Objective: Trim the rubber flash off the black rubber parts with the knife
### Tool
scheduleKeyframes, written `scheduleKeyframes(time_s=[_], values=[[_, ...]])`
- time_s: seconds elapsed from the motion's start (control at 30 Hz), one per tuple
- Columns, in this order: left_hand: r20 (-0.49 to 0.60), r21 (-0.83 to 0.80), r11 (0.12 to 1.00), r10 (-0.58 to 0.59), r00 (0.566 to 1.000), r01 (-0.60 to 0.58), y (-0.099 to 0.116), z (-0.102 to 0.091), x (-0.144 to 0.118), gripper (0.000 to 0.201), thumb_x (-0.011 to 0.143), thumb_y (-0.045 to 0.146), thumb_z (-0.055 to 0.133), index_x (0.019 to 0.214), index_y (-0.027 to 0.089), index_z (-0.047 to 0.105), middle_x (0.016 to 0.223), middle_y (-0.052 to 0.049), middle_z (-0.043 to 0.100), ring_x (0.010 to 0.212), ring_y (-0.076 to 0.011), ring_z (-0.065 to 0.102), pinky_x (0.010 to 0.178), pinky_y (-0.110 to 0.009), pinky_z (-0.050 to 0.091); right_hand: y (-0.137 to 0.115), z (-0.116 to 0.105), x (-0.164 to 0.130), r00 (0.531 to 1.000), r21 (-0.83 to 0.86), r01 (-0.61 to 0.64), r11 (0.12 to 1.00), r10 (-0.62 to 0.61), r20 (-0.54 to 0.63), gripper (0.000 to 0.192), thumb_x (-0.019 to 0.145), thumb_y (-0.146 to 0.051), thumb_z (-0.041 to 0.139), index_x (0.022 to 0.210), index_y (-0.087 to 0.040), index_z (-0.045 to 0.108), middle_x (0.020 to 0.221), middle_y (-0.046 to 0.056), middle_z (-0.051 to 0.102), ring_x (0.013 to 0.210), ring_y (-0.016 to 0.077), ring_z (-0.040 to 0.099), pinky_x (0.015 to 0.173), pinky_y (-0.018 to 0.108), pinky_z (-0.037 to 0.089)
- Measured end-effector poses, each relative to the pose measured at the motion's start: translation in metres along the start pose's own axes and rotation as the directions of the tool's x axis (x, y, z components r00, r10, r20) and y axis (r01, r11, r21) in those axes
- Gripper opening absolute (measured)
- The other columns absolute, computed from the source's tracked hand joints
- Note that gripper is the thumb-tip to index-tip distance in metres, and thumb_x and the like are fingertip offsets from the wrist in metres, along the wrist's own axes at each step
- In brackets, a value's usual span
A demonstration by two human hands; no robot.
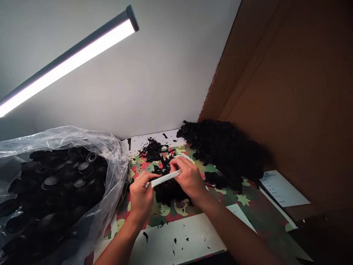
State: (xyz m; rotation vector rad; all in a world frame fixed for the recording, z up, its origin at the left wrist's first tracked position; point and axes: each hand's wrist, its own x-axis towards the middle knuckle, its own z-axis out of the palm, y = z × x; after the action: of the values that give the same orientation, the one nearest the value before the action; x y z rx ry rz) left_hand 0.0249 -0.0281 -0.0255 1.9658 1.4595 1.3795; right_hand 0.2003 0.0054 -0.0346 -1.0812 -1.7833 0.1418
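Note:
Between my two hands is a narrow, whitish flat strip (pixel 166 178), tilted up toward the right; I cannot tell its material. My left hand (pixel 141 193) pinches its left end between thumb and fingers. Its right end is gripped by my right hand (pixel 188 177), the fingers bent over it. Below and behind the strip lie loose black scraps (pixel 171 193) on a patterned red, green and yellow sheet (pixel 162 210). My hands hide part of these scraps.
An open clear plastic bag (pixel 117 158) of black ribbed round parts (pixel 52 180) stands at left. A large black scrap heap (pixel 228 151) lies against the cardboard (pixel 289 92) at right. A white board (pixel 179 239) lies in front, a lit tube lamp (pixel 68 60) hangs above.

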Motion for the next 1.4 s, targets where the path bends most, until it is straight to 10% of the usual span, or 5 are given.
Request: scheduleKeyframes(time_s=[0.23,0.5,0.83,1.07,1.4], values=[[-0.003,-0.043,0.999,-0.015,1.0,0.014,-0.003,0.002,0.0,0.02,0.081,0.011,0.06,0.077,0.023,0.075,0.072,-0.001,0.074,0.065,-0.0167,0.067,0.063,-0.026,0.051,-0.004,-0.006,0.0,0.99,0.298,0.023,0.954,-0.064,0.129,0.014,0.092,-0.014,0.06,0.088,-0.023,0.07,0.078,0.001,0.071,0.07,0.0162,0.067,0.066,0.028,0.053],[-0.009,0.014,0.997,0.07,0.997,-0.07,-0.006,0.005,-0.001,0.018,0.083,0.011,0.061,0.078,0.023,0.074,0.071,-0.001,0.071,0.065,-0.0155,0.065,0.063,-0.024,0.051,-0.008,0.003,-0.008,0.959,0.162,0.217,0.963,-0.242,0.15,0.016,0.096,-0.011,0.055,0.087,-0.02,0.065,0.077,0.002,0.07,0.068,0.0162,0.062,0.067,0.029,0.047],[-0.047,-0.212,0.961,-0.192,0.98,0.178,0.008,-0.006,0.003,0.008,0.078,0.022,0.07,0.076,0.023,0.078,0.071,-0.001,0.073,0.065,-0.0168,0.064,0.063,-0.026,0.049,0.028,-0.007,0.003,0.952,0.197,-0.302,0.933,0.286,0.106,0.01,0.085,-0.019,0.055,0.077,-0.022,0.061,0.078,0.002,0.063,0.06,0.0153,0.053,0.059,0.028,0.041],[0.068,-0.483,0.789,-0.399,0.914,0.38,-0.005,-0.001,0.002,0.022,0.068,0.032,0.082,0.087,0.02,0.081,0.084,-0.005,0.077,0.075,-0.0194,0.068,0.069,-0.027,0.053,0.001,0.007,-0.003,0.811,0.527,-0.581,0.62,0.386,0.44,0.047,0.095,-0.06,0.047,0.079,-0.021,0.067,0.053,-0.003,0.052,0.053,0.0141,0.049,0.058,0.028,0.041],[0.223,-0.763,0.381,-0.603,0.766,0.522,-0.004,0.004,0.004,0.046,0.05,0.036,0.096,0.089,0.018,0.079,0.096,-0.008,0.076,0.087,-0.0196,0.07,0.077,-0.027,0.056,-0.016,-0.004,-0.005,0.888,0.682,-0.398,0.613,0.445,0.119,0.047,0.101,-0.057,0.04,0.086,-0.022,0.069,0.076,0.003,0.067,0.06,0.0152,0.063,0.053,0.028,0.053]])
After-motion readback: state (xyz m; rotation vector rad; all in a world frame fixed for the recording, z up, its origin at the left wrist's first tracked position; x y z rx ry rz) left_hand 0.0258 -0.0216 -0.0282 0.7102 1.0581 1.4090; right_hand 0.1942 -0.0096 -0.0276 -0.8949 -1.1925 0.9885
